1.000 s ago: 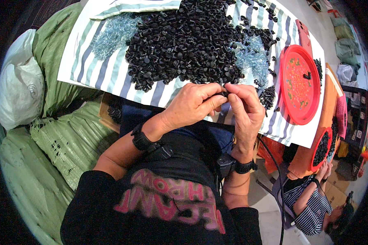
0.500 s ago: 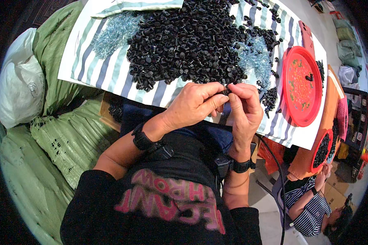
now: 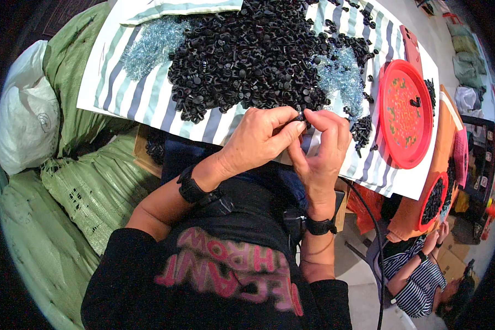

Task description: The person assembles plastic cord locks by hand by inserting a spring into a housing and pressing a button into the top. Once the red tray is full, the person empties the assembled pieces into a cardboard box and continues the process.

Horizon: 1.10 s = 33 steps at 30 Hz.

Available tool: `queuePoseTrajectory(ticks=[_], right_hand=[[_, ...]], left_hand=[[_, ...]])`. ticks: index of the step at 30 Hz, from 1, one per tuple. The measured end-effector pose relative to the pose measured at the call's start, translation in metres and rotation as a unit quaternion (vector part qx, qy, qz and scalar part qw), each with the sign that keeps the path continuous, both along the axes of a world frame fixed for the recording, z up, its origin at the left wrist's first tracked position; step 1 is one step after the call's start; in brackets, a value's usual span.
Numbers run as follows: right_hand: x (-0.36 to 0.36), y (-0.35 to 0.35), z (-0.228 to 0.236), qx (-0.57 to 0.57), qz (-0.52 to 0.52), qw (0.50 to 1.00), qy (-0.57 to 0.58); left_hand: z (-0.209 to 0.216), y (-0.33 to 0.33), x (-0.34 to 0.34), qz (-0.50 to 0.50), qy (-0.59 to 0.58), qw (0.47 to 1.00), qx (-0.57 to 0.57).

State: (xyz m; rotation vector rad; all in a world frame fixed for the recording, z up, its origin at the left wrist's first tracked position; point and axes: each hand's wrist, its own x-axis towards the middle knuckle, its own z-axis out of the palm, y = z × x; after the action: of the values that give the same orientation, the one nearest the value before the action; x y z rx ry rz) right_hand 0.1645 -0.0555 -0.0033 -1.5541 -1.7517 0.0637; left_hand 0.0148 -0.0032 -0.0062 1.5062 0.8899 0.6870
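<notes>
Above the table's near edge, my two hands meet at their fingertips. My left hand (image 3: 258, 135) pinches a small black plastic part (image 3: 301, 116) between thumb and index finger. Curled against the part from the other side is my right hand (image 3: 320, 151), its index finger touching the top and its thumb lower down. The fingers cover most of the part, so its exact shape is hidden. Just beyond lies a large heap of black plastic parts (image 3: 242, 66). Glittering pale blue heaps of tiny, spring-like pieces flank it, one on the left (image 3: 155, 48) and one on the right (image 3: 341, 80).
A red round tray (image 3: 388, 129) with a few black parts stands on the striped cloth (image 3: 173, 113) at the right. A pink phone-like object (image 3: 411, 47) lies behind it. Green woven sacks (image 3: 93, 192) fill the left. A co-worker (image 3: 415, 275) sits at lower right.
My right thumb has dropped down and away from the index finger, and the right hand has turned slightly. My left hand has shifted slightly left and still pinches the part.
</notes>
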Motion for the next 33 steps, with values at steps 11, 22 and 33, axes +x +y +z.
queuePoseTrajectory(ticks=[11, 22, 33], right_hand=[[-0.003, 0.008, 0.004, 0.045, -0.02, 0.996, -0.079], [-0.003, 0.01, 0.008, 0.029, 0.007, 0.995, -0.093], [-0.007, 0.005, -0.004, 0.012, 0.004, 1.0, 0.01]], left_hand=[[0.004, 0.0, 0.002, 0.025, 0.039, 0.996, 0.071], [0.01, 0.001, 0.001, 0.028, -0.019, 0.999, 0.035], [0.003, 0.0, 0.0, 0.028, -0.058, 0.998, 0.003]])
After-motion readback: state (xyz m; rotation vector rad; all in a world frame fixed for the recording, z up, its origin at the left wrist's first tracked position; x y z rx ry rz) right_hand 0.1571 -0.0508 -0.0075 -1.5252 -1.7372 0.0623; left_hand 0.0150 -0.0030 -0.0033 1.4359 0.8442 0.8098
